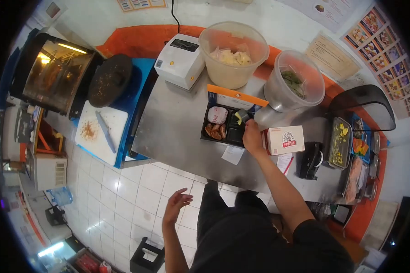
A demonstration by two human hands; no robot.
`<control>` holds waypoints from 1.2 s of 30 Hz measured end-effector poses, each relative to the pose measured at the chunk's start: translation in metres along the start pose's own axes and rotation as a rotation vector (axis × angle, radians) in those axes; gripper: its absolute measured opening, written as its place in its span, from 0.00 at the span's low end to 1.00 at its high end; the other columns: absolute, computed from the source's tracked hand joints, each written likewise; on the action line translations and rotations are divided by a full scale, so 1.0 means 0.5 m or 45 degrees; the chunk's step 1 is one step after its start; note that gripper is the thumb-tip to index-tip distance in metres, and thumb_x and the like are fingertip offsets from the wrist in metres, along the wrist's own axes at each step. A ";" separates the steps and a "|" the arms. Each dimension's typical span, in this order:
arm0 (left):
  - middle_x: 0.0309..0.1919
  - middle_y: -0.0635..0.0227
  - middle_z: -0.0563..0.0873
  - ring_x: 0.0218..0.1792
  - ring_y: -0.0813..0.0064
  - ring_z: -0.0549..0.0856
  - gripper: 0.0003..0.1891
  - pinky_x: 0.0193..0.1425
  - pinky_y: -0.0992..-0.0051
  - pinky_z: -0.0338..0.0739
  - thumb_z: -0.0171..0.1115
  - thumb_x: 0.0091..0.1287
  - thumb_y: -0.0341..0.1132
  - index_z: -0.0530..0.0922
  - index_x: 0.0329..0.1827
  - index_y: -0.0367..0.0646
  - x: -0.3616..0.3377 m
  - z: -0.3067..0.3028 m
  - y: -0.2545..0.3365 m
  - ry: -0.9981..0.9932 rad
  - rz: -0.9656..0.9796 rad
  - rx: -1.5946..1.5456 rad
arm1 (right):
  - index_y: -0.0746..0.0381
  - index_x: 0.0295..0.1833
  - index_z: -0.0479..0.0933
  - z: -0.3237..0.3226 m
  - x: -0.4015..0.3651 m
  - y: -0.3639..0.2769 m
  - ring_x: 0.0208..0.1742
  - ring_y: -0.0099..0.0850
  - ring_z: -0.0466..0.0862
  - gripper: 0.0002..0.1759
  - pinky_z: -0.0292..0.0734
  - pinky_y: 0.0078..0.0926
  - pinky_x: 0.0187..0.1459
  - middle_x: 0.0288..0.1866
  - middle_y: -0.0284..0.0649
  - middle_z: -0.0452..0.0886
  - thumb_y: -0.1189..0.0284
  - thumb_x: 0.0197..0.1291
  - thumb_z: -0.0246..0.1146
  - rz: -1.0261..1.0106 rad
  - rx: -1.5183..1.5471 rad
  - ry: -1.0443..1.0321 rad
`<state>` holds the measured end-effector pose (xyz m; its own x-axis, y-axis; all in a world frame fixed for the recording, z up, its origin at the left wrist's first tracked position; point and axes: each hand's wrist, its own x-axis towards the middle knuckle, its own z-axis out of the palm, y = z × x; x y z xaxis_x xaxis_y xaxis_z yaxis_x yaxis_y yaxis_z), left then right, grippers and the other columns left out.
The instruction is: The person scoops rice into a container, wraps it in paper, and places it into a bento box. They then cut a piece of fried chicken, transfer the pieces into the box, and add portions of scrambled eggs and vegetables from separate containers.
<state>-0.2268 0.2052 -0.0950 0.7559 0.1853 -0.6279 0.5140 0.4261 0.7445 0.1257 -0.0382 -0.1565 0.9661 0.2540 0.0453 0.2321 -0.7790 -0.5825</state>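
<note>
My right hand (253,138) is closed around a small dark cup-like piece (244,116) with something pale yellow-green at its left end. It hangs over the right compartments of a black divided meal box (220,140), whose orange-edged lid (237,94) stands raised behind. Browned meat pieces (215,131) lie in the box's front left compartment, below a round white wrapped bundle with red print (217,114). Away from the counter, above the tiled floor, my left hand (176,205) is open with nothing in it, fingers apart.
A closed printed box (284,139) stands right of my right hand, near a black tape dispenser (310,160). Behind are two plastic tubs (234,73) (282,98) and a white label printer (180,61). At left, a knife (105,132) lies on a white cutting board (116,157).
</note>
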 end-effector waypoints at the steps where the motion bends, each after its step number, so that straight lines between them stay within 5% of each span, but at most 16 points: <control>1: 0.48 0.59 0.88 0.50 0.68 0.87 0.24 0.57 0.69 0.81 0.61 0.76 0.38 0.71 0.70 0.36 0.004 -0.020 0.001 0.012 -0.020 -0.008 | 0.66 0.54 0.68 0.009 0.001 0.009 0.43 0.55 0.81 0.10 0.77 0.48 0.44 0.48 0.56 0.78 0.75 0.72 0.53 -0.113 -0.272 -0.002; 7: 0.50 0.59 0.88 0.51 0.68 0.86 0.22 0.58 0.69 0.80 0.60 0.76 0.36 0.72 0.70 0.38 0.053 -0.047 0.010 -0.032 -0.049 -0.061 | 0.67 0.56 0.68 -0.029 -0.008 -0.033 0.53 0.60 0.78 0.10 0.75 0.50 0.54 0.53 0.60 0.76 0.77 0.72 0.51 -0.002 -0.020 -0.002; 12: 0.49 0.59 0.88 0.50 0.69 0.87 0.19 0.57 0.70 0.81 0.57 0.77 0.32 0.72 0.69 0.38 0.106 -0.020 0.030 -0.177 -0.044 0.017 | 0.65 0.55 0.69 -0.038 -0.004 -0.018 0.51 0.61 0.80 0.10 0.76 0.53 0.52 0.53 0.60 0.77 0.75 0.73 0.52 -0.019 0.034 0.079; 16: 0.50 0.58 0.87 0.51 0.67 0.87 0.22 0.58 0.69 0.80 0.59 0.76 0.38 0.72 0.69 0.37 0.128 -0.033 0.020 -0.189 -0.028 0.046 | 0.65 0.53 0.71 -0.051 0.006 -0.044 0.48 0.62 0.80 0.08 0.76 0.54 0.50 0.48 0.59 0.79 0.76 0.72 0.52 -0.075 0.076 0.160; 19: 0.50 0.58 0.87 0.51 0.67 0.86 0.23 0.58 0.68 0.80 0.60 0.76 0.39 0.72 0.69 0.37 0.132 -0.039 0.026 -0.138 -0.061 0.062 | 0.64 0.52 0.72 -0.041 0.001 -0.043 0.48 0.62 0.80 0.08 0.76 0.54 0.49 0.45 0.59 0.79 0.77 0.71 0.52 0.016 -0.084 -0.058; 28: 0.47 0.61 0.89 0.48 0.72 0.87 0.19 0.55 0.72 0.80 0.58 0.76 0.34 0.74 0.68 0.38 0.153 -0.033 0.053 -0.079 -0.042 0.086 | 0.64 0.50 0.73 -0.060 0.017 -0.048 0.45 0.63 0.81 0.07 0.76 0.56 0.48 0.42 0.59 0.80 0.77 0.70 0.53 -0.020 -0.044 -0.079; 31: 0.46 0.61 0.89 0.47 0.72 0.87 0.20 0.55 0.72 0.80 0.59 0.76 0.34 0.74 0.67 0.38 0.152 -0.012 0.070 -0.106 -0.011 0.140 | 0.66 0.53 0.73 -0.112 0.005 -0.076 0.41 0.53 0.84 0.09 0.78 0.47 0.44 0.39 0.52 0.82 0.75 0.73 0.54 0.001 0.151 0.052; 34: 0.44 0.62 0.89 0.47 0.73 0.87 0.18 0.54 0.72 0.80 0.60 0.76 0.32 0.76 0.65 0.37 0.152 0.031 0.115 -0.213 -0.023 0.172 | 0.66 0.57 0.73 -0.175 -0.027 -0.060 0.35 0.34 0.82 0.11 0.77 0.32 0.38 0.36 0.41 0.82 0.72 0.76 0.54 0.356 0.850 0.007; 35: 0.44 0.62 0.89 0.47 0.73 0.87 0.17 0.54 0.72 0.81 0.61 0.75 0.31 0.77 0.64 0.36 0.152 0.054 0.141 -0.300 0.005 0.234 | 0.65 0.59 0.74 -0.217 -0.046 -0.066 0.31 0.21 0.74 0.12 0.71 0.20 0.35 0.36 0.34 0.80 0.72 0.77 0.55 0.543 1.289 0.012; 36: 0.43 0.63 0.88 0.47 0.73 0.87 0.15 0.54 0.72 0.81 0.61 0.75 0.30 0.78 0.62 0.36 0.155 0.082 0.175 -0.391 0.035 0.298 | 0.64 0.59 0.74 -0.258 -0.065 -0.063 0.30 0.21 0.74 0.11 0.70 0.20 0.34 0.36 0.35 0.80 0.72 0.76 0.55 0.597 1.482 0.103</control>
<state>-0.1065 0.2204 -0.0694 0.8389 -0.0950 -0.5359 0.5433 0.2048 0.8142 0.1016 -0.0960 -0.0348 0.9423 0.0223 -0.3340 -0.3319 0.1921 -0.9235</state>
